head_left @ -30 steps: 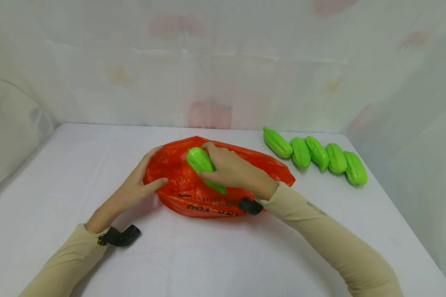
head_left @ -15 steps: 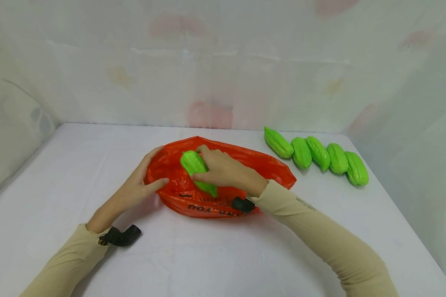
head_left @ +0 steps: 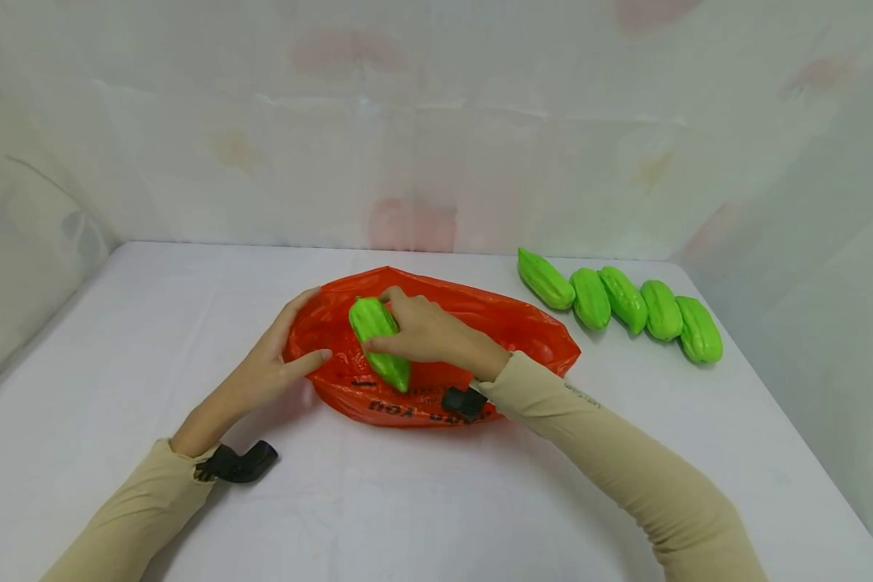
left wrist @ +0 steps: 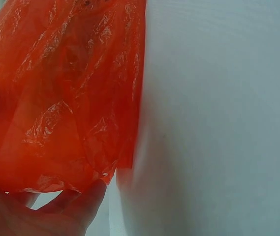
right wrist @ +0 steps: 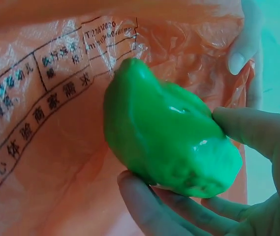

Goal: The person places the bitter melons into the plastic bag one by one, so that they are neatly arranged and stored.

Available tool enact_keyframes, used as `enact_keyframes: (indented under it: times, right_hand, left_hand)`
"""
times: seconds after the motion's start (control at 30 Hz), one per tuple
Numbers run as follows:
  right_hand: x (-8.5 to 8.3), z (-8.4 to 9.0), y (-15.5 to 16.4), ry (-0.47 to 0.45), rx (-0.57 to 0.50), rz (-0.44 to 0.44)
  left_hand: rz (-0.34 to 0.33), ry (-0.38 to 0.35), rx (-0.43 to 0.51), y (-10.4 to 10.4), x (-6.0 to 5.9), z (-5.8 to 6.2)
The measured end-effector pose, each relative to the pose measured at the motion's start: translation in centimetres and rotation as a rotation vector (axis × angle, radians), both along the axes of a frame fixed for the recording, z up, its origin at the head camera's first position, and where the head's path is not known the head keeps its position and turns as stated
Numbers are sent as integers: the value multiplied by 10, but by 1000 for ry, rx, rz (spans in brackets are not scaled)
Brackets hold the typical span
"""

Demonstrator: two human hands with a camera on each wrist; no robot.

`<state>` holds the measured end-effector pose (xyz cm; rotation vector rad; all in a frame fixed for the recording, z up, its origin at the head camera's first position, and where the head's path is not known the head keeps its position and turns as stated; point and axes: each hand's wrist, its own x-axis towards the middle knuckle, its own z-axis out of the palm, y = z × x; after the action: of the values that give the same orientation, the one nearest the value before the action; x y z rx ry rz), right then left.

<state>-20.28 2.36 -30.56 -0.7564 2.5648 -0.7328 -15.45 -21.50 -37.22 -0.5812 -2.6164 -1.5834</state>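
**Green gourd held over the orange bag**

While I watch the head view, the white table (head_left: 436, 501) fills the lower half of the frame, and the orange plastic bag (head_left: 509, 323) lies flat at its centre, black print along its near edge. Toward the upper right of the frame, five green gourds (head_left: 626, 299) sit in a row just beside one another, apart from the bag. My right hand (head_left: 429, 335) is at the frame's centre, fingers and thumb curled round a green gourd (head_left: 377, 339) that lies over the bag's left part. My left hand (head_left: 265, 372) is left of centre at the bag's left end, fingers mostly straight, thumb (head_left: 313, 360) and fingertips touching the plastic edge.
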Motion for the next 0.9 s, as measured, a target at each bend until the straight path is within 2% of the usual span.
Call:
enact_keyframes:
  times: [0.53,0.7,0.8,0.9]
  right_hand:
    - [-3,-7,-4,-133,-116,-18]
    - [-4,-7,-5,-223,-152,-8]
    - [-3,-7,-6,-215,-136,38]
    - [-3,-7,-7,-158,-110,81]
  left_hand:
    - [3,-14,-10,0,0,2]
    - [4,-34,-16,0,0,2]
    - [4,-35,-18,0,0,2]
    - [10,-31,-21,1,0,2]
